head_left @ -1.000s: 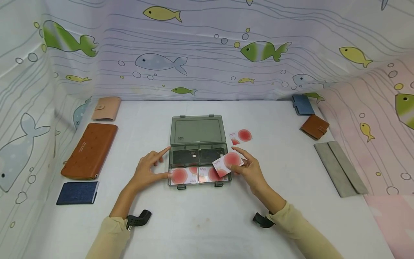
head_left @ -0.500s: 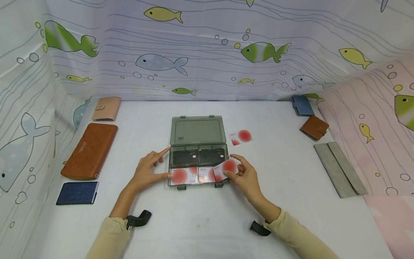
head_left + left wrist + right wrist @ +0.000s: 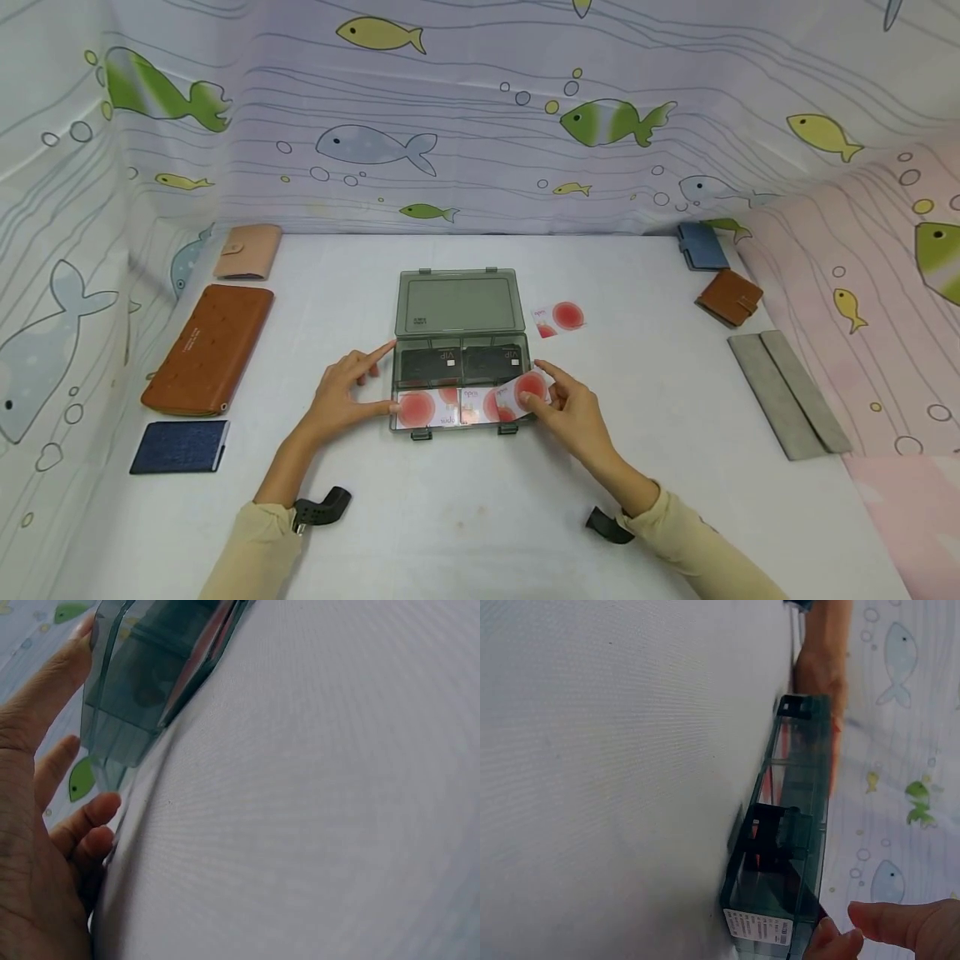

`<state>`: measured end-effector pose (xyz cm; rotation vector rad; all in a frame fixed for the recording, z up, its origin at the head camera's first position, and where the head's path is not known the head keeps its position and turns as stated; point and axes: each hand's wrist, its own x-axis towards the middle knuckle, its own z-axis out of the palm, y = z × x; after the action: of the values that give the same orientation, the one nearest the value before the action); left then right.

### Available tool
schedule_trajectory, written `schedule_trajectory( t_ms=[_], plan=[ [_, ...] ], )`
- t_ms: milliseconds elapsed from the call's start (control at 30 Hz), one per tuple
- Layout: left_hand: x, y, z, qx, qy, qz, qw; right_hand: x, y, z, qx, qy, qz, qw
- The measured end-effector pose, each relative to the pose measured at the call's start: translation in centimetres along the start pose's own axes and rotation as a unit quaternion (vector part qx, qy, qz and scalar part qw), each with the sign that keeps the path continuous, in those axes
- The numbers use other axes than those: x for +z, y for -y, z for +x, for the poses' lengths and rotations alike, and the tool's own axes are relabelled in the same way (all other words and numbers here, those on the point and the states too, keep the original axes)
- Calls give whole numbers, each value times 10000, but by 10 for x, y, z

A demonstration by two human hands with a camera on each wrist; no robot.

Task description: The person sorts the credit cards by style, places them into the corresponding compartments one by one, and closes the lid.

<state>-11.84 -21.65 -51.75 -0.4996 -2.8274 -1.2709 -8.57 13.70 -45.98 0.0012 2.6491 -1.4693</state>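
Observation:
A translucent dark-green plastic box (image 3: 457, 302) lies with its lid folded back, divided into compartments. Black VIP cards (image 3: 430, 365) fill the back ones; white cards with red circles (image 3: 416, 408) fill the front ones. My left hand (image 3: 341, 396) touches the box's left side with straight thumb and index finger, also visible beside the wall (image 3: 112, 727) in the left wrist view. Between thumb and fingers my right hand (image 3: 573, 417) pinches another red-circle card (image 3: 531, 383), tilted over the front right compartment. The right wrist view shows that hand (image 3: 915, 930) at the box's corner.
One loose red-circle card (image 3: 567, 315) lies right of the lid. At left are a pink wallet (image 3: 247, 252), a long brown wallet (image 3: 210, 350) and a navy booklet (image 3: 180, 447). At right sit a blue wallet (image 3: 702, 245), a small brown wallet (image 3: 729, 297) and a grey folding case (image 3: 787, 393).
My right hand has brought its card down and slightly left, into the front right corner of the box. It barely moves over the last half second. The left hand stays put.

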Motion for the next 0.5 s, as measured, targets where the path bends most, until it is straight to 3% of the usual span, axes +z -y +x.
schedule_trajectory(
  t_ms=[267, 500],
  plan=[
    [-1, 0, 0, 10, 2, 26, 10000, 1, -3, 0, -287, -120, 69, 9995],
    [-1, 0, 0, -7, 19, 27, 10000, 3, -4, 0, -228, -108, 260, 9993]
  ],
)
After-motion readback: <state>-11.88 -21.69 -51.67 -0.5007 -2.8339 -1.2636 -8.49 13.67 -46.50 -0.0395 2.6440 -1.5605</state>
